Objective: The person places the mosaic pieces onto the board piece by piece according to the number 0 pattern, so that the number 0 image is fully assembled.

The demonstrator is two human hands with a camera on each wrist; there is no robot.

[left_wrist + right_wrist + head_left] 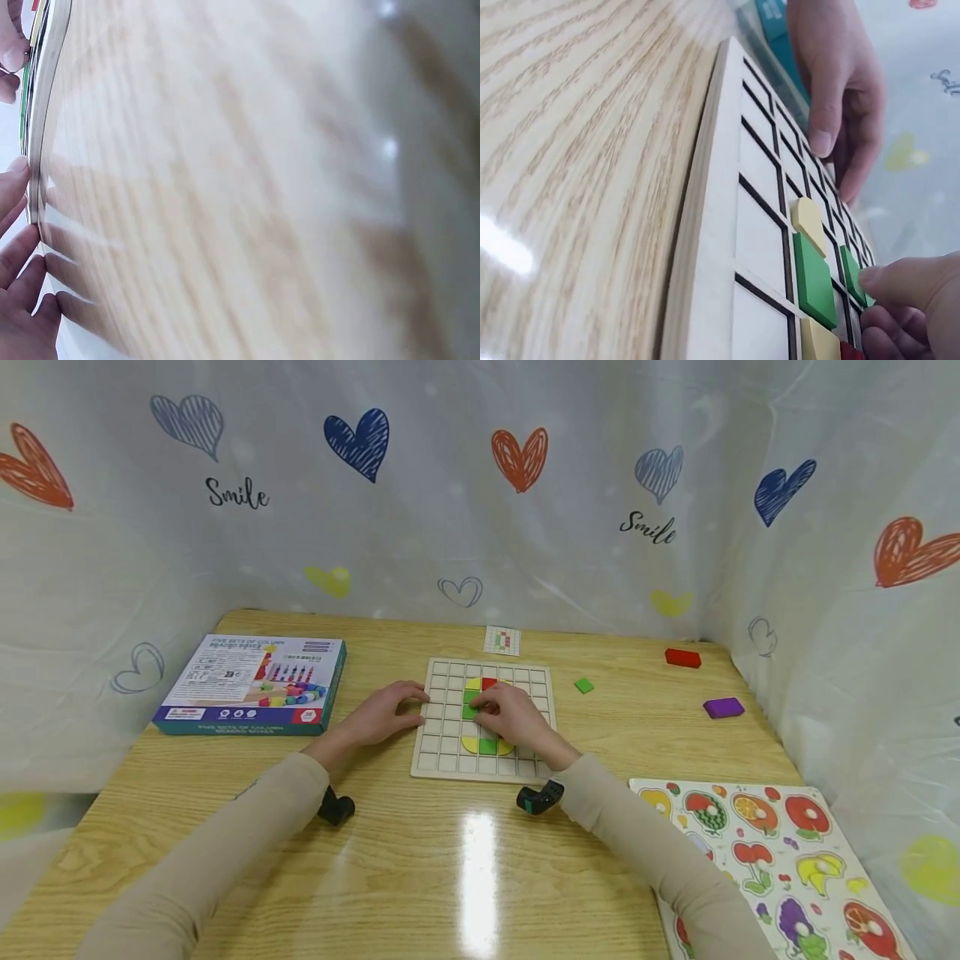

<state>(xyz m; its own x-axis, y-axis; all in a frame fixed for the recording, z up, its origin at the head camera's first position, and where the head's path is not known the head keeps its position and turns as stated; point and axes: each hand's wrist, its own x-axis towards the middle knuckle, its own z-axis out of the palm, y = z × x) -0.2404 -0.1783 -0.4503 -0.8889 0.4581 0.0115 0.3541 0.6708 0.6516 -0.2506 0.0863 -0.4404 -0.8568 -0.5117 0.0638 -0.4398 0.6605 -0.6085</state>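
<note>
A pale wooden grid board lies flat on the table. My left hand touches its left edge with relaxed fingers and thumb. Over the middle of the board, my right hand has its thumb and fingertips on a green square tile in one of the cells. Around it sit rounded yellow pieces, a red tile and another green tile near the bottom. Part of this pattern is hidden beneath the right hand. A loose green tile lies right of the board.
Behind the board lies a small pattern card. A boxed bead set is at the left. Red and purple blocks lie at the right. A fruit puzzle board occupies the front right, partly under my right sleeve.
</note>
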